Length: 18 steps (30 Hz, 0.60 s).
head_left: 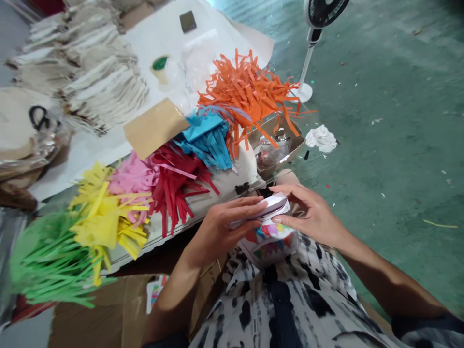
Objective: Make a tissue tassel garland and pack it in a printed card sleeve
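Observation:
Over my lap, my left hand (241, 215) and my right hand (302, 210) grip a folded white paper piece (277, 205) from either side. It has a dark strip along one edge; whether it is a card or the top of a package I cannot tell. Just under it, against my patterned clothing, sits a clear package (270, 244) with colourful printing or contents. Nearest to my left hand on the table is a bunch of dark red paper strips (174, 181). Blue strips (206, 137) and orange strips (250, 96) lie farther along.
Pink (134, 181), yellow (108, 212) and green strips (54, 256) line the table's near edge. A brown envelope (155, 128) and stacked pale bundles (97, 72) lie behind. An open carton (277, 150) stands by the table corner; a fan (308, 67) stands on the green floor.

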Each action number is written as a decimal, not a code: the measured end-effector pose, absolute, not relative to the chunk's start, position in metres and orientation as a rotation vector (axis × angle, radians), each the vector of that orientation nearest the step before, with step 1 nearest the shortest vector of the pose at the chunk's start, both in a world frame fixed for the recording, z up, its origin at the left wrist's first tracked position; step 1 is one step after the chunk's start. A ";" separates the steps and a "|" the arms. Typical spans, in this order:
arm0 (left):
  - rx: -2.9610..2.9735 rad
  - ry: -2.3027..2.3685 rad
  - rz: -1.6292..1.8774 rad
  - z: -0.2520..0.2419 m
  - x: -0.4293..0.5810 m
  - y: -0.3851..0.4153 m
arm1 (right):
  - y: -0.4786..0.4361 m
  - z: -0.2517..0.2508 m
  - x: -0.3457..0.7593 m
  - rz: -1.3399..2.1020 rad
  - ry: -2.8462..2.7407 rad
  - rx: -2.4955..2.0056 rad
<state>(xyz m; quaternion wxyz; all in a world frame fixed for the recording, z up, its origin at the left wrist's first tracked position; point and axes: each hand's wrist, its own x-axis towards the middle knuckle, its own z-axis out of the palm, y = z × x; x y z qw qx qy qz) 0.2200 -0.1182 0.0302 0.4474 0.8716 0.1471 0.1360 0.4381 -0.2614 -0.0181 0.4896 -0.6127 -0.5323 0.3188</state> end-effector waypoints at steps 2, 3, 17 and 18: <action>2.123 0.397 0.359 0.025 0.220 -0.120 | -0.262 -0.020 0.438 0.856 -1.263 -1.432; 2.113 0.399 0.359 0.024 0.219 -0.120 | -0.262 -0.021 0.438 0.898 -1.232 -1.402; 1.928 0.463 0.442 0.019 0.217 -0.124 | -0.264 -0.035 0.434 0.740 -1.053 -1.454; 1.932 0.477 0.424 0.019 0.217 -0.124 | -0.264 -0.037 0.433 0.717 -1.056 -1.460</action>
